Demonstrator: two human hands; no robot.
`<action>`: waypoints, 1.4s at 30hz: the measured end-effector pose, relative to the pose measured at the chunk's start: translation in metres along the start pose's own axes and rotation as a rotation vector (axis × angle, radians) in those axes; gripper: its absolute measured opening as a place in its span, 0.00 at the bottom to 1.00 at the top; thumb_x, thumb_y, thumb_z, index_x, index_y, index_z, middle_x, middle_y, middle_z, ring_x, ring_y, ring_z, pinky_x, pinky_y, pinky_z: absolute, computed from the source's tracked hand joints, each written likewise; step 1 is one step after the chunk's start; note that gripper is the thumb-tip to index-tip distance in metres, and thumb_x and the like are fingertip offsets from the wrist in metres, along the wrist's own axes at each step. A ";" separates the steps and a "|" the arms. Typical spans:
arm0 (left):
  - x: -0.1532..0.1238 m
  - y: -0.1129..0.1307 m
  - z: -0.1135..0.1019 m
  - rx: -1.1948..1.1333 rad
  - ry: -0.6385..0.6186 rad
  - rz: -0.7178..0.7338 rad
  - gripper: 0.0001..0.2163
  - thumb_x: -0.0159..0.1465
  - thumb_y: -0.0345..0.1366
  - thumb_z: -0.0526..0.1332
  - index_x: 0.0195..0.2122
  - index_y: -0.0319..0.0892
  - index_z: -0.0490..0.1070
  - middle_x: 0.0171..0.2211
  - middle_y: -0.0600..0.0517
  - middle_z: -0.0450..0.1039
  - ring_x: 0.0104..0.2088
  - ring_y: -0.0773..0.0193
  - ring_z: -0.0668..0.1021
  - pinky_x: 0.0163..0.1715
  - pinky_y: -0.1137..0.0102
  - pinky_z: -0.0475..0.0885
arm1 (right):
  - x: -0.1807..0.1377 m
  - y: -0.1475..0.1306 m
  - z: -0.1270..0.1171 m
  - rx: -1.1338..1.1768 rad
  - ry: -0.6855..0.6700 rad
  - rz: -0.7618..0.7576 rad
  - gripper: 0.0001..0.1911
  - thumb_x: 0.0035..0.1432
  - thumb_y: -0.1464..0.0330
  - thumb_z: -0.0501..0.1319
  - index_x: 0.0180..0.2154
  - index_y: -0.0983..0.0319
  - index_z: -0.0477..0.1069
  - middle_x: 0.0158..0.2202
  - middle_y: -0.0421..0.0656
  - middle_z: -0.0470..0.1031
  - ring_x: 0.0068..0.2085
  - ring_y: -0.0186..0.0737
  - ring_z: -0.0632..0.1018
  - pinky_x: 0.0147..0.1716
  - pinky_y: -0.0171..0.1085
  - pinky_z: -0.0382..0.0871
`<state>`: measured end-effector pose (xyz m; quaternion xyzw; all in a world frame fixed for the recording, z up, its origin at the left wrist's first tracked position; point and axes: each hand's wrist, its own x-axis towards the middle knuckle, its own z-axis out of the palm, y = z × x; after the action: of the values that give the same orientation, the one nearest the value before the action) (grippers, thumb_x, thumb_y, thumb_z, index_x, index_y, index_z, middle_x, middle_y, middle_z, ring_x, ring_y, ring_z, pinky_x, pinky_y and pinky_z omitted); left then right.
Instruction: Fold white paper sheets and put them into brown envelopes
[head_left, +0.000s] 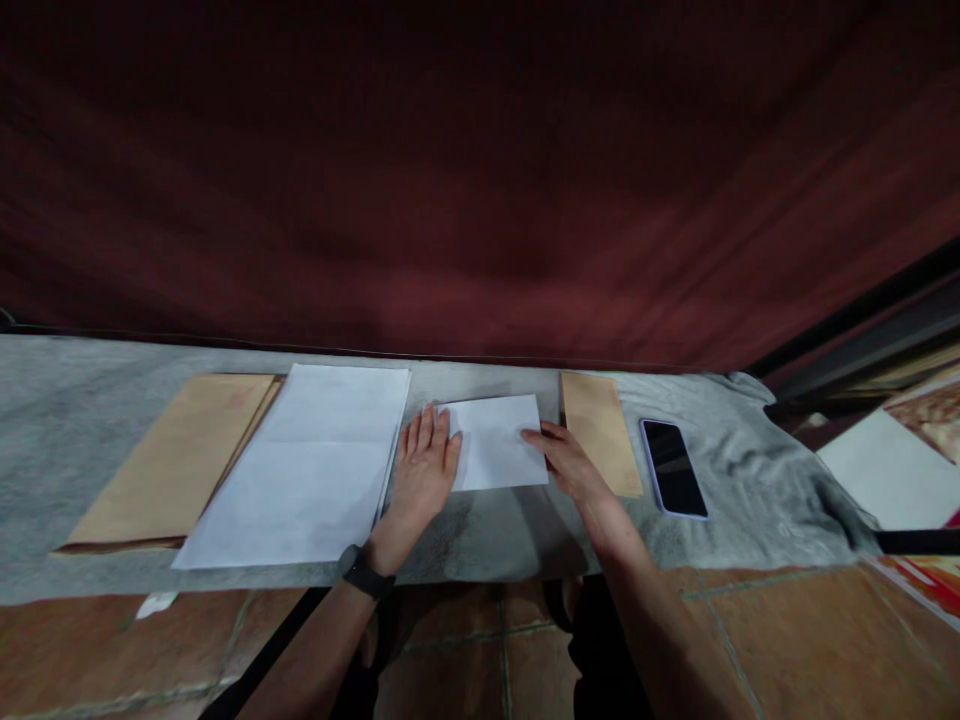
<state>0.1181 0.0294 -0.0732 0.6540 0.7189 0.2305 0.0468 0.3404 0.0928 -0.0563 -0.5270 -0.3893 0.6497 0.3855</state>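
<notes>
A small white sheet of paper, apparently folded, lies on the grey cloth in front of me. My left hand rests flat at its left edge, fingers stretched out and the thumb near the paper. At the right edge, my right hand pinches the sheet, thumb on top and the fingers partly hidden behind the edge. Left of my left hand is a stack of larger white sheets with a crease across the top one. A narrow brown envelope lies just beyond my right hand.
Large brown envelopes are stacked at the far left, touching the white stack. A phone lies right of the narrow envelope. Grey cloth covers the table, bunched at the right. A dark red curtain hangs behind; tiled floor shows in front.
</notes>
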 end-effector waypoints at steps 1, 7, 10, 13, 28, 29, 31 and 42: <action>0.001 0.003 -0.006 -0.057 0.047 0.020 0.25 0.74 0.41 0.47 0.68 0.36 0.59 0.72 0.37 0.52 0.72 0.46 0.56 0.68 0.47 0.55 | 0.001 -0.002 0.000 0.097 0.042 -0.010 0.20 0.44 0.62 0.72 0.41 0.59 0.76 0.35 0.41 0.83 0.35 0.43 0.82 0.34 0.37 0.75; 0.001 0.020 -0.038 -0.211 0.125 0.318 0.27 0.69 0.31 0.53 0.69 0.44 0.55 0.72 0.45 0.54 0.72 0.55 0.55 0.71 0.51 0.52 | -0.003 -0.004 0.010 0.396 -0.003 -0.025 0.18 0.45 0.69 0.71 0.40 0.57 0.73 0.39 0.38 0.83 0.39 0.41 0.83 0.40 0.39 0.79; -0.006 0.021 -0.032 -0.145 -0.050 0.459 0.30 0.64 0.25 0.54 0.68 0.43 0.58 0.71 0.46 0.56 0.72 0.55 0.57 0.71 0.51 0.52 | -0.014 0.005 0.018 0.422 -0.085 0.039 0.16 0.47 0.68 0.72 0.39 0.58 0.73 0.38 0.38 0.83 0.38 0.42 0.84 0.40 0.40 0.79; -0.012 0.018 -0.022 -0.116 -0.099 0.461 0.30 0.62 0.22 0.54 0.67 0.43 0.62 0.69 0.46 0.60 0.69 0.55 0.61 0.69 0.52 0.56 | -0.030 0.012 0.022 0.398 -0.211 0.100 0.15 0.50 0.65 0.71 0.40 0.59 0.73 0.38 0.40 0.83 0.38 0.42 0.84 0.42 0.40 0.79; -0.025 0.011 -0.037 -0.871 -0.490 -0.059 0.18 0.68 0.48 0.57 0.44 0.39 0.80 0.42 0.49 0.82 0.43 0.56 0.80 0.45 0.66 0.75 | -0.024 0.002 -0.039 -0.301 -0.293 -0.107 0.14 0.48 0.66 0.65 0.40 0.59 0.79 0.38 0.39 0.80 0.41 0.40 0.77 0.44 0.38 0.70; -0.026 0.008 -0.037 -0.883 -0.532 -0.070 0.18 0.67 0.49 0.58 0.42 0.39 0.80 0.39 0.49 0.82 0.41 0.56 0.80 0.43 0.67 0.75 | -0.026 0.002 -0.040 -0.370 -0.362 -0.081 0.14 0.50 0.65 0.66 0.40 0.59 0.79 0.37 0.40 0.81 0.41 0.41 0.77 0.45 0.39 0.71; -0.026 0.000 -0.036 -0.896 -0.632 -0.083 0.19 0.65 0.51 0.60 0.36 0.39 0.80 0.35 0.50 0.81 0.36 0.57 0.79 0.39 0.68 0.75 | -0.030 0.001 -0.042 -0.487 -0.468 -0.041 0.15 0.52 0.61 0.66 0.41 0.61 0.80 0.38 0.41 0.82 0.41 0.43 0.78 0.45 0.41 0.71; -0.023 -0.012 -0.030 -0.848 -0.497 -0.310 0.18 0.58 0.48 0.62 0.39 0.39 0.80 0.36 0.48 0.82 0.37 0.54 0.80 0.38 0.64 0.74 | -0.021 0.006 -0.021 -0.792 -0.211 -0.254 0.08 0.56 0.62 0.65 0.38 0.56 0.79 0.36 0.40 0.82 0.37 0.43 0.79 0.37 0.38 0.69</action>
<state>0.0991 -0.0015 -0.0569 0.4984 0.6179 0.3299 0.5109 0.3637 0.0736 -0.0567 -0.5130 -0.7078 0.4476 0.1884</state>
